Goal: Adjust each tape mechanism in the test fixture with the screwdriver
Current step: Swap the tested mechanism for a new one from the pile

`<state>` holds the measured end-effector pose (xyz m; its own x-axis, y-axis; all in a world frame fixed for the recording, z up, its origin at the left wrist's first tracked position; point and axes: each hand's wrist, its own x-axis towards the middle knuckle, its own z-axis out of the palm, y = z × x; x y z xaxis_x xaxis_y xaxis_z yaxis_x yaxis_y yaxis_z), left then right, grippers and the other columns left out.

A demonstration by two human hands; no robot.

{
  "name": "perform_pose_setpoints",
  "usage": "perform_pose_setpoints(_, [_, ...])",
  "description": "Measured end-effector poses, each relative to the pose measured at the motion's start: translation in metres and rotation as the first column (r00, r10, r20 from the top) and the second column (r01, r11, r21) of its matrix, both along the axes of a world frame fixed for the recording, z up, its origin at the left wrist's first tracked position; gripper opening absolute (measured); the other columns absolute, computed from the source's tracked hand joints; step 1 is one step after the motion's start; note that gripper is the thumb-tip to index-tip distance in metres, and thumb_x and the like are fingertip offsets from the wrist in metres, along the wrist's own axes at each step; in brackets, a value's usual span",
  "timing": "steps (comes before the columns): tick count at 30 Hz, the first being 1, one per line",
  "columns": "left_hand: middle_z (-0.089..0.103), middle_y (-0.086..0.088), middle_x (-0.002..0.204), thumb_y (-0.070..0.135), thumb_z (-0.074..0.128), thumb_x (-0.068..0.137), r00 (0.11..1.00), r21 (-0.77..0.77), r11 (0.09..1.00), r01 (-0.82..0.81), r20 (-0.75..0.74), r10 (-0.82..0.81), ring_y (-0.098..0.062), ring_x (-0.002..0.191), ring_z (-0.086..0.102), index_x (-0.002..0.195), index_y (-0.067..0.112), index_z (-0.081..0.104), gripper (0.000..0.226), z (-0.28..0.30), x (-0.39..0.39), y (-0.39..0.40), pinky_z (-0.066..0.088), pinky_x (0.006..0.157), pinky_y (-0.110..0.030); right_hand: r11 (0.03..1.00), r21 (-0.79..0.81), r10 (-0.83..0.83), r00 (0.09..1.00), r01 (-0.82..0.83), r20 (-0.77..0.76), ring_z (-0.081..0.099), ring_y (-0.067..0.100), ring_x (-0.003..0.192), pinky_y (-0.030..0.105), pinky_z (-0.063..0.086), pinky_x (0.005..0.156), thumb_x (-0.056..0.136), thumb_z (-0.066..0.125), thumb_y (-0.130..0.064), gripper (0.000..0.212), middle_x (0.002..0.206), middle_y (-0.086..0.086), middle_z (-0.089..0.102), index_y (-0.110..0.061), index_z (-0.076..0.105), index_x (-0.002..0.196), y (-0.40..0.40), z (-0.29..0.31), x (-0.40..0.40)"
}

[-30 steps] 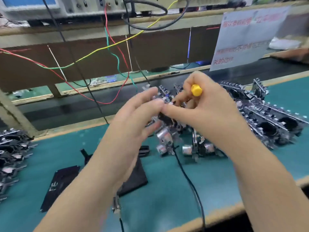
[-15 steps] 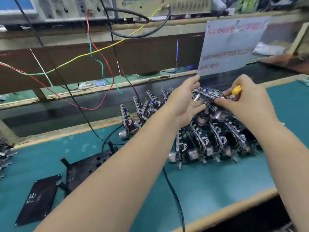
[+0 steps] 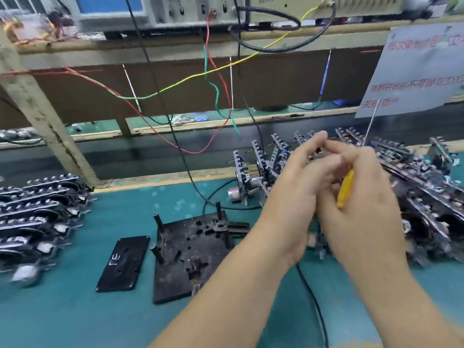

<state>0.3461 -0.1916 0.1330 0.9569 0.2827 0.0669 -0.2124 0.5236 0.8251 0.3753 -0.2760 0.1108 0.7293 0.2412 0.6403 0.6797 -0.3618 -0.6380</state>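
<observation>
**Reaching into the row of tape mechanisms**

Tape mechanisms [image 3: 261, 169] stand on edge on the desk [image 3: 75, 317]: light, stiff, snaggy; hold by frame edges. Right hand [image 3: 361, 212] clenches the yellow screwdriver [image 3: 346, 188]; left hand [image 3: 298, 197] blurred, grip unclear. Test fixture [image 3: 190, 249] stands unloaded.

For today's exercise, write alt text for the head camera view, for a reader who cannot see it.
Two bare hands meet above a green bench: the right hand grips a yellow screwdriver, with the left hand beside it, over a row of tape mechanisms. A black test fixture sits empty to the left.
</observation>
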Motion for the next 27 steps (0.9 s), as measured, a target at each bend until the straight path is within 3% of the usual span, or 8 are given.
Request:
perform_pose_setpoints(2, [0.072, -0.001, 0.115, 0.021, 0.063, 0.092, 0.981, -0.017, 0.981, -0.193, -0.012, 0.193, -0.011, 0.097, 0.070, 0.126, 0.030, 0.063, 0.035, -0.017, -0.036, 0.013, 0.055, 0.083, -0.023, 0.978, 0.069, 0.209, 0.960, -0.199, -0.188, 0.058, 0.002, 0.100, 0.005, 0.040, 0.076, 0.091, 0.068, -0.016, 0.040, 0.114, -0.017, 0.064, -0.042, 0.044, 0.111, 0.029, -0.009, -0.043])
perform_pose_setpoints(5, [0.072, 0.002, 0.093, 0.021, 0.071, 0.086, 0.893, 0.120, 0.897, -0.426, -0.100, 0.438, -0.013, 0.080, 0.068, 0.106, 0.030, 0.074, 0.022, -0.039, -0.094, 0.051, 0.053, 0.069, -0.023, 0.895, 0.026, 0.422, 0.825, -0.446, -0.376, 0.058, 0.002, 0.081, 0.010, 0.043, 0.063, 0.089, 0.067, -0.026, 0.036, 0.091, -0.020, 0.066, -0.040, 0.036, 0.101, 0.066, -0.033, -0.086])
perform_pose_setpoints(11, [0.075, -0.004, 0.099, 0.017, 0.067, 0.089, 0.697, 0.440, 0.633, -0.637, -0.021, 0.716, -0.029, 0.098, 0.069, 0.106, 0.021, 0.073, 0.019, -0.067, -0.208, 0.126, 0.054, 0.089, -0.039, 0.642, -0.048, 0.709, 0.616, -0.765, -0.344, 0.054, 0.004, 0.063, 0.016, 0.040, 0.056, 0.088, 0.066, -0.037, 0.039, 0.077, -0.026, 0.058, -0.042, 0.029, 0.098, 0.124, -0.034, -0.145])
perform_pose_setpoints(13, [0.076, -0.002, 0.102, 0.017, 0.065, 0.090, 0.660, 0.556, 0.528, -0.642, 0.050, 0.750, -0.023, 0.100, 0.070, 0.106, 0.019, 0.072, 0.018, -0.071, -0.235, 0.141, 0.054, 0.088, -0.031, 0.602, -0.074, 0.742, 0.592, -0.795, -0.314, 0.057, 0.003, 0.070, 0.018, 0.045, 0.062, 0.086, 0.067, -0.039, 0.042, 0.087, -0.025, 0.062, -0.044, 0.027, 0.098, 0.138, -0.031, -0.160])
perform_pose_setpoints(16, [0.072, 0.011, 0.111, 0.023, 0.064, 0.086, 0.512, 0.733, 0.257, -0.630, 0.142, 0.847, -0.008, 0.106, 0.066, 0.109, 0.025, 0.068, 0.023, -0.080, -0.265, 0.172, 0.049, 0.092, -0.019, 0.562, -0.091, 0.762, 0.558, -0.822, -0.329, 0.065, 0.009, 0.093, 0.028, 0.047, 0.082, 0.085, 0.069, -0.037, 0.048, 0.116, -0.029, 0.063, -0.044, 0.023, 0.097, 0.150, -0.031, -0.175])
perform_pose_setpoints(19, [0.057, 0.002, 0.138, 0.033, 0.076, 0.085, 0.291, 0.892, -0.058, -0.449, 0.208, 0.934, -0.018, 0.129, 0.049, 0.125, 0.025, 0.060, 0.044, -0.091, -0.284, 0.221, 0.036, 0.111, -0.033, 0.590, -0.077, 0.737, 0.575, -0.803, -0.354, 0.066, 0.009, 0.095, 0.020, 0.045, 0.084, 0.085, 0.070, -0.030, 0.049, 0.118, -0.039, 0.061, -0.042, 0.023, 0.094, 0.153, -0.032, -0.173])
perform_pose_setpoints(22, [0.027, -0.012, 0.161, 0.045, 0.084, 0.075, 0.130, 0.954, -0.042, -0.296, 0.084, 0.988, -0.029, 0.150, 0.019, 0.148, 0.019, 0.044, 0.087, -0.101, -0.292, 0.269, 0.020, 0.121, -0.046, 0.633, -0.053, 0.703, 0.603, -0.772, -0.377, 0.065, 0.000, 0.093, 0.009, 0.041, 0.080, 0.086, 0.070, -0.023, 0.049, 0.112, -0.036, 0.066, -0.040, 0.025, 0.092, 0.152, -0.032, -0.170])
perform_pose_setpoints(27, [0.003, -0.007, 0.167, 0.049, 0.085, 0.074, 0.120, 0.955, 0.059, -0.292, -0.025, 0.992, -0.032, 0.152, 0.003, 0.154, 0.024, 0.032, 0.099, -0.114, -0.264, 0.304, 0.022, 0.118, -0.054, 0.676, -0.083, 0.652, 0.647, -0.732, -0.396, 0.059, -0.010, 0.087, 0.005, 0.037, 0.075, 0.090, 0.071, -0.019, 0.052, 0.107, -0.032, 0.068, -0.040, 0.023, 0.087, 0.145, -0.029, -0.169])
